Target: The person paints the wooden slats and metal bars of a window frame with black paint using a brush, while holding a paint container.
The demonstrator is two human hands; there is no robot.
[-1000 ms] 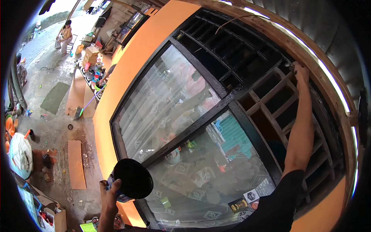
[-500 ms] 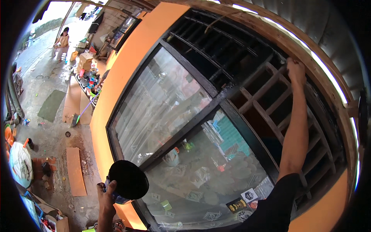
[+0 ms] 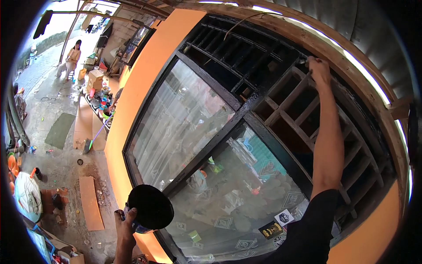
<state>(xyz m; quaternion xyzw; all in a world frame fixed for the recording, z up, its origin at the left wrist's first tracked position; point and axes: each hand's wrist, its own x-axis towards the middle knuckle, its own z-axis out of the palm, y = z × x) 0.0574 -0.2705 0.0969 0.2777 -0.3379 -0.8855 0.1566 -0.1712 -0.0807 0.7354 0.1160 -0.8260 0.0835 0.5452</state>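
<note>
My left hand [image 3: 126, 226] grips a paint can [image 3: 151, 209] by its side, tilted so its black inside shows. High on the window frame, my right hand [image 3: 319, 70] is closed on what looks like a paintbrush [image 3: 303, 60], mostly hidden by the fingers, at the top rail beside the middle post. Left of that post the slatted vent [image 3: 228, 55] is glossy black. The wooden lattice [image 3: 303, 94] under my right forearm is duller grey-brown. Below both, two glass panes [image 3: 184, 119] sit in dark frames with patterned curtains behind.
Orange wall [image 3: 145, 75] borders the window; a wooden beam [image 3: 351, 61] runs close above it. Down on the concrete floor lie flattened cardboard [image 3: 91, 204] and a broom [image 3: 99, 134]. A person [image 3: 72, 59] sits far left, near boxes [image 3: 95, 80] and clutter.
My right hand has moved left along the top rail, toward the middle post. My left hand and the can have shifted slightly right and down in the view, which has turned a little.
</note>
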